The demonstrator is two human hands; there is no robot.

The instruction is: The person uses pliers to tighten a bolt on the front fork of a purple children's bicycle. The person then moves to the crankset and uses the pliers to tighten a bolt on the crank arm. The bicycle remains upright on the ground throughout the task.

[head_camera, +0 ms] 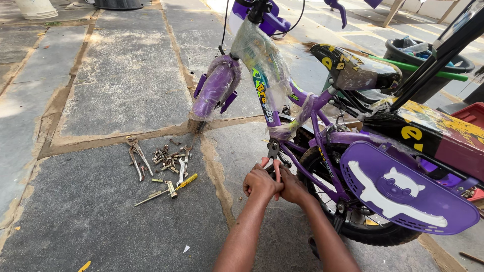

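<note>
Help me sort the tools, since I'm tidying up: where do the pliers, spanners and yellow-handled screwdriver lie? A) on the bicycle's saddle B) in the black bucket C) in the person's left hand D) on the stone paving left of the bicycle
D: the pliers, spanners and yellow-handled screwdriver lie loose on the stone paving, left of the purple bicycle, apart from both hands.

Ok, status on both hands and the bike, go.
Left hand and right hand both closed around a red-handled tool at the crank of the purple bike. Pliers, spanners, bolts lie apart, left.
</note>
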